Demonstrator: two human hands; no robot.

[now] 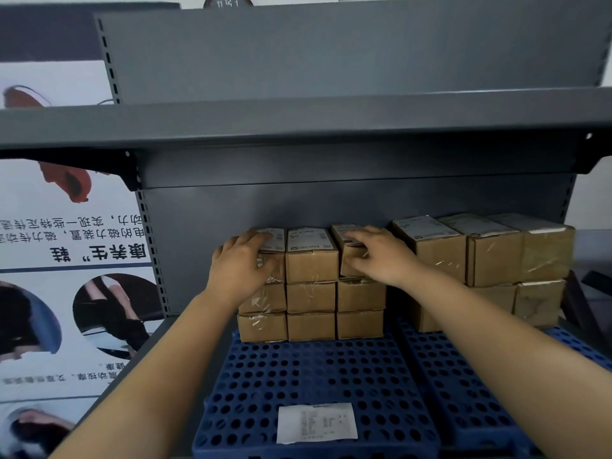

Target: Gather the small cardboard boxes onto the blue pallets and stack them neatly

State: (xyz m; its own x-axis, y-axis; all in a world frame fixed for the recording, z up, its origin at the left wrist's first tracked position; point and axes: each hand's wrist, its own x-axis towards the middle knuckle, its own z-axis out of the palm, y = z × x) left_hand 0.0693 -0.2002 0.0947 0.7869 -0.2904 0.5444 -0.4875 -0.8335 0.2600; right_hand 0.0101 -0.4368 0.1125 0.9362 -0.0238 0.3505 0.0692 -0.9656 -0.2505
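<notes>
Small cardboard boxes stand three high and three wide at the back of the left blue pallet [314, 376]. My left hand [240, 265] grips the top left box [272, 241], fingers curled over its labelled top. My right hand [377, 255] holds the top right box [351, 256], which sits slightly tilted. The top middle box [311, 256] stands between them, untouched. A second stack of larger boxes [490, 256] occupies the back of the right blue pallet [463, 392].
A white paper label [316, 422] lies on the front of the left pallet. A grey metal shelf [298, 124] overhangs the stacks. A poster board [66, 260] stands at the left of the shelving unit.
</notes>
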